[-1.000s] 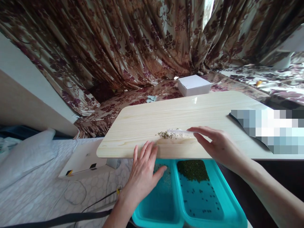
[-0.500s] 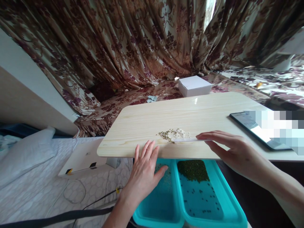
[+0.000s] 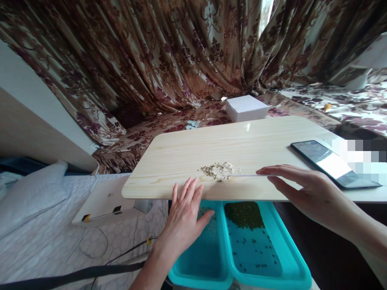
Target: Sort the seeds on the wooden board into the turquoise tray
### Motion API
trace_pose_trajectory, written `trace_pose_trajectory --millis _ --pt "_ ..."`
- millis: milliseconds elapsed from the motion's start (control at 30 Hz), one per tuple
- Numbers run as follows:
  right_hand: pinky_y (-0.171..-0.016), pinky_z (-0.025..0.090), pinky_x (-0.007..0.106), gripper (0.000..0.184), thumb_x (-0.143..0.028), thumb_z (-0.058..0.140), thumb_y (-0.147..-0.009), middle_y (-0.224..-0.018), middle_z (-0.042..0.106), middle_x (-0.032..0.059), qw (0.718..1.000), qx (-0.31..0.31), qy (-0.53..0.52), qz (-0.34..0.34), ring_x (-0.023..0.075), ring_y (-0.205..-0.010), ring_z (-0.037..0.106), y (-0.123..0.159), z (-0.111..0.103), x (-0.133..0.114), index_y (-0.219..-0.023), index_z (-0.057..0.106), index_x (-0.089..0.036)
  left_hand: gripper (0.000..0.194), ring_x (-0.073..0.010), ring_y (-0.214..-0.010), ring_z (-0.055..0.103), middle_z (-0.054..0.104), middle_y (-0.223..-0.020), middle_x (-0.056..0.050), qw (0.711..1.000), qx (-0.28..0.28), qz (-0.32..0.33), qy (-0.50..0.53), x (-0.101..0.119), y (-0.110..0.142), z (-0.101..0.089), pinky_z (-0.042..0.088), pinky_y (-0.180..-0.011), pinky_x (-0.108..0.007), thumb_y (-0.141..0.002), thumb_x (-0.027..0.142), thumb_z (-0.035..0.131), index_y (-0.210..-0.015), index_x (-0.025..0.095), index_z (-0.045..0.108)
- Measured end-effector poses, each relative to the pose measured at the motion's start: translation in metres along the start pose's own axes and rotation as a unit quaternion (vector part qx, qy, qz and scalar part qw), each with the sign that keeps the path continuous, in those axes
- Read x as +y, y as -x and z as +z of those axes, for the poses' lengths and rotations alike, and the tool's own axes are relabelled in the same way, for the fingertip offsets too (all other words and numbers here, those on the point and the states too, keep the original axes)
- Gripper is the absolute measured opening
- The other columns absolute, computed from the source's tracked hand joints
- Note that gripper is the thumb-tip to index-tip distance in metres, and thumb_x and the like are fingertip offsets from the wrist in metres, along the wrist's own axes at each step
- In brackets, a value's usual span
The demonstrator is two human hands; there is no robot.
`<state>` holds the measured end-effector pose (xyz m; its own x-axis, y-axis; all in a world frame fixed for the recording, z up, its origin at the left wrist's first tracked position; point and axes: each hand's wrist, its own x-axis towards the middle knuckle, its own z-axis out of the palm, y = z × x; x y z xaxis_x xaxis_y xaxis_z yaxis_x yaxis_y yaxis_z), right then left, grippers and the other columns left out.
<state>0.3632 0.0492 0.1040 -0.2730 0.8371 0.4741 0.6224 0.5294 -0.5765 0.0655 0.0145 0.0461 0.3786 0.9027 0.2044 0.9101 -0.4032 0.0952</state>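
My right hand (image 3: 302, 191) pinches a thin, whitish flat strip (image 3: 249, 175) between thumb and fingers. Its far end reaches the right side of a small heap of mixed green beans and white grains (image 3: 219, 171) on the light wooden table (image 3: 181, 151). My left hand (image 3: 187, 211) is open, fingers spread over the near table edge, just left of and below the heap. Under that edge stand two turquoise tubs. The right tub (image 3: 298, 257) holds a pile of green beans (image 3: 245, 214) and several scattered ones; the left tub (image 3: 201, 278), partly covered by my thumb, has pale grains near its far end.
A tablet (image 3: 323, 159) lies on the table's right side. Behind the table are a white box (image 3: 246, 106) and a bluish cloth (image 3: 192, 125). A large pale box (image 3: 99, 201) and cables (image 3: 127, 251) lie on the bed to the left.
My right hand has drawn the strip back to the right and slightly toward me, uncovering the heap's white grains and the tablet. My left hand stays in place.
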Motion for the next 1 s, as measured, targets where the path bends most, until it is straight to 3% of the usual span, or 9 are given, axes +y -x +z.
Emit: trace_pose_trajectory --millis 200,367,500,667,1000 --pt "-0.071 0.062 0.028 0.024 -0.025 0.055 -0.093 -0.096 0.082 0.0073 1.0 -0.016 0.019 0.0 0.0209 -0.083 0.077 0.008 -0.005 0.01 -0.1 0.078 -0.024 0.054 -0.0342 -0.151 0.036 0.046 -0.159 -0.018 1.0 0.003 0.001 0.005 0.0 0.0 0.0 0.026 -0.123 -0.066 -0.098 0.041 0.057 -0.145 0.015 0.05" --pt "-0.062 0.059 0.023 0.022 -0.026 0.056 -0.094 -0.096 0.082 0.0067 0.999 0.004 0.028 0.013 0.0197 -0.082 0.077 0.002 -0.005 0.011 -0.099 0.077 -0.024 0.053 -0.0333 -0.152 0.035 0.046 -0.159 -0.017 1.0 0.004 0.007 0.008 0.002 0.0 0.001 0.026 -0.124 -0.065 -0.099 0.04 0.056 -0.145 0.017 0.049" --pt "-0.069 0.06 0.027 0.025 -0.026 0.053 -0.094 -0.09 0.082 0.0071 1.0 0.008 0.029 0.006 0.0199 -0.077 0.077 -0.006 0.0 0.007 -0.095 0.078 -0.022 0.052 -0.0331 -0.152 0.036 0.046 -0.159 -0.017 1.0 0.006 0.006 0.008 0.003 0.0 0.001 0.026 -0.123 -0.065 -0.099 0.039 0.056 -0.145 0.017 0.049" --pt "-0.056 0.06 0.025 0.025 -0.034 0.056 -0.092 -0.089 0.082 0.005 1.0 -0.004 -0.003 -0.009 0.0209 -0.075 0.077 -0.003 0.0 0.007 -0.096 0.078 -0.024 0.052 -0.0334 -0.152 0.036 0.046 -0.16 -0.017 1.0 0.005 0.004 0.002 0.001 0.0 0.002 0.027 -0.123 -0.065 -0.098 0.039 0.057 -0.145 0.016 0.05" --pt "-0.057 0.061 0.026 0.022 -0.036 0.057 -0.092 -0.09 0.082 0.0029 1.0 0.006 0.027 -0.001 0.0215 -0.074 0.078 0.005 -0.005 0.015 -0.094 0.078 -0.027 0.053 -0.0339 -0.151 0.036 0.046 -0.159 -0.018 1.0 0.005 0.006 0.003 0.003 0.0 0.0 0.027 -0.123 -0.067 -0.098 0.038 0.058 -0.145 0.014 0.05"
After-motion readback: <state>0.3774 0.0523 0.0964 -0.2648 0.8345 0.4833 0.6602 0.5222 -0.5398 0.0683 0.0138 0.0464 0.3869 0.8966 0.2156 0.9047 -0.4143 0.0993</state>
